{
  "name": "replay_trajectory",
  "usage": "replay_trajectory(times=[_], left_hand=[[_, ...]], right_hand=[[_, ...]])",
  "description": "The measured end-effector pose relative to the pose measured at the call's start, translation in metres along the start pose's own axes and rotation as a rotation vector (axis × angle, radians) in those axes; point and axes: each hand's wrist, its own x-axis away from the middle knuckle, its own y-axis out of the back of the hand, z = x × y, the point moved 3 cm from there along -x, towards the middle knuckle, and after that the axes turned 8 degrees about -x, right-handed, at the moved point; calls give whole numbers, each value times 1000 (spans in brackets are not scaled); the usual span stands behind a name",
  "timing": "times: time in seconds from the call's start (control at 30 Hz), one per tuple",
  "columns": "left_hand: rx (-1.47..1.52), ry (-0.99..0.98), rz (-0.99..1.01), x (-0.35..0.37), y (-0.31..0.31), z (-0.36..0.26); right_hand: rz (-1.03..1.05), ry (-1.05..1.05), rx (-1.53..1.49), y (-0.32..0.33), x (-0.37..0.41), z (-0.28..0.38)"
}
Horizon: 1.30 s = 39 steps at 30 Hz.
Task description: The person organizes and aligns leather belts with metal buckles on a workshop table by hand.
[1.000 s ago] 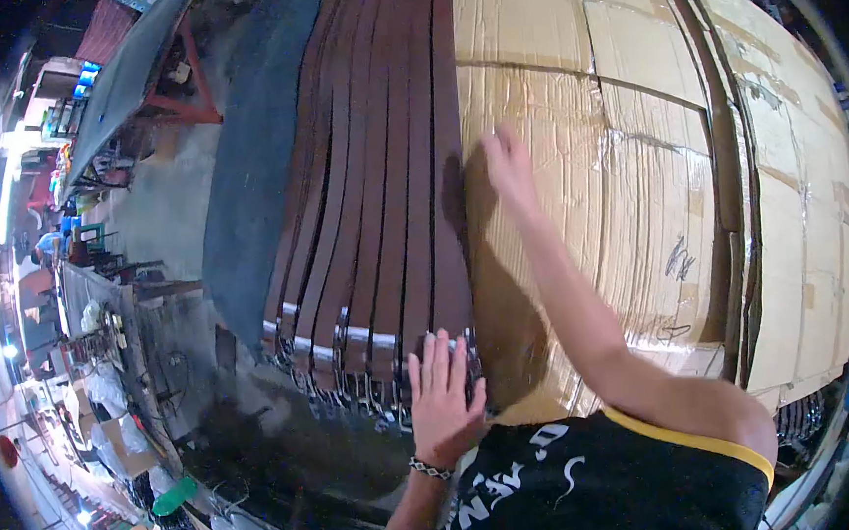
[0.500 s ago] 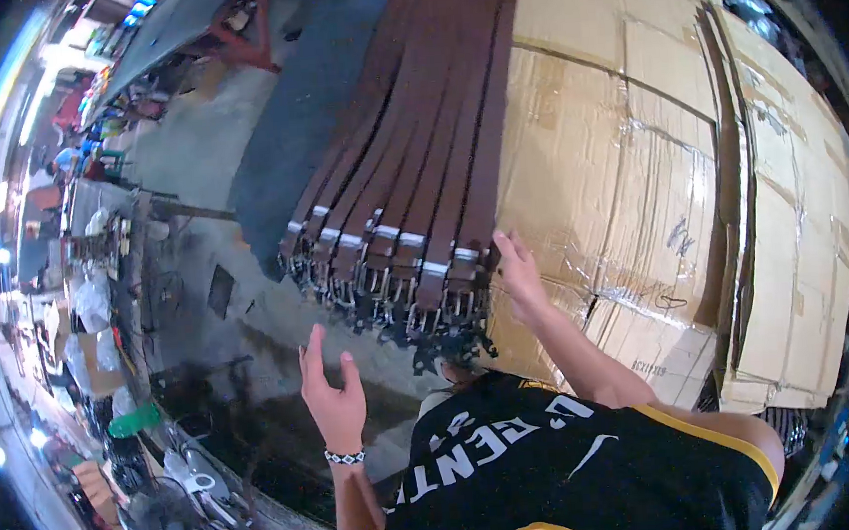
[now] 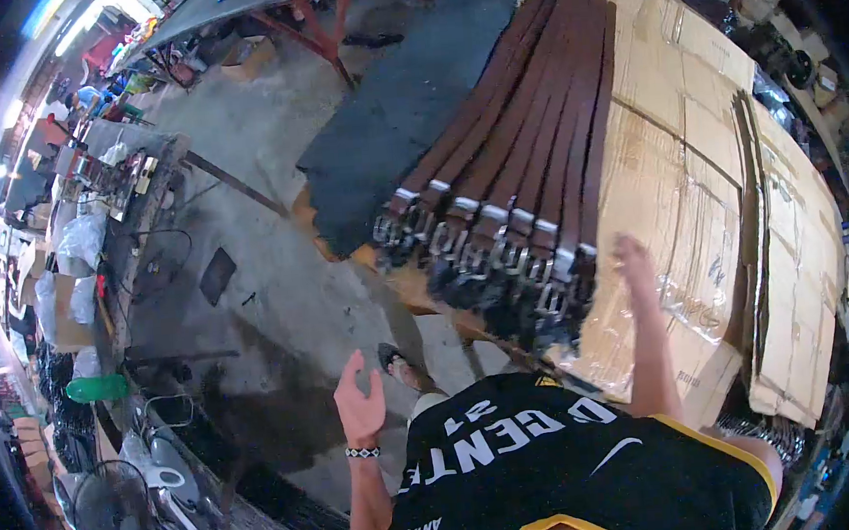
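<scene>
Brown belts lie side by side in a fanned bundle, their metal buckles and white bands at the near end. Dark material hangs below the buckles. My left hand, with a patterned bracelet at the wrist, is raised over the floor left of the belts, fingers apart and holding nothing. Just right of the buckle end is my right hand, over the cardboard; its fingers are blurred, and nothing shows in it. A dark sheet lies beside the belts on the left.
Flattened cardboard covers the surface on the right. A table with red legs stands at the back. On the left are a cluttered workbench, a green bottle and a fan. A foot in a sandal shows below.
The view has shifted, so the belts appear farther right and more of the floor shows. My right hand appears farther right, slightly apart from the belts. My left hand remains raised.
</scene>
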Motion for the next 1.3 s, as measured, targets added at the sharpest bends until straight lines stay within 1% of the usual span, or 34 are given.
replay_trajectory(times=[0.03,0.07,0.1,0.13,0.17,0.23,0.27,0.33,0.37,0.43,0.47,0.57,0.6,0.7,0.73,0.83,0.87,0.9,1.0,1.03,1.1,1.13,1.2,1.23,1.27,1.3], left_hand=[[18,25,20,-8,10,26],[41,48,40,-19,17,49],[55,26,53,-34,23,74],[72,10,65,-50,29,97],[94,-6,77,-65,33,116],[136,46,217,-99,46,127],[143,57,295,-121,51,126],[294,-10,346,-158,51,111],[375,-37,364,-173,47,103],[393,-64,494,-203,32,88],[396,-84,557,-219,24,80],[467,-105,662,-246,-9,54],[423,-111,711,-254,-19,46],[424,-139,723,-269,-42,24],[405,-146,740,-275,-48,18],[387,-180,792,-301,-74,-3],[401,-194,809,-311,-86,-8],[412,-207,826,-323,-95,-15],[311,-180,828,-347,-119,-40],[222,-199,892,-355,-121,-47],[52,-245,1014,-377,-128,-60],[108,-270,928,-386,-139,-54],[192,-147,1059,-399,-159,-44],[236,-79,1123,-402,-154,-49],[217,-84,1184,-403,-147,-54],[185,-179,1263,-406,-155,-50]], right_hand=[[-116,19,115,3,3,23],[-161,75,152,3,9,44],[-246,138,53,-8,25,67],[-290,161,35,-25,46,102],[-277,232,67,-47,57,127],[-266,341,139,-79,86,157],[-260,354,199,-93,105,166],[-238,390,314,-121,130,182],[-238,361,337,-130,139,181],[-222,308,376,-149,155,174],[-217,291,349,-159,162,174],[-227,272,319,-181,171,174],[-199,302,289,-186,162,166],[-211,237,246,-197,149,152],[-218,261,209,-203,146,155],[-209,232,280,-217,149,179],[-179,253,233,-221,146,175],[-138,227,190,-229,147,179],[0,145,52,-270,152,185],[67,54,-24,-287,152,185],[150,-8,-122,-328,151,190],[105,49,4,-345,143,185],[16,151,267,-381,121,166],[-37,118,295,-394,109,168],[-146,144,389,-406,95,164],[-255,172,488,-416,80,155]])
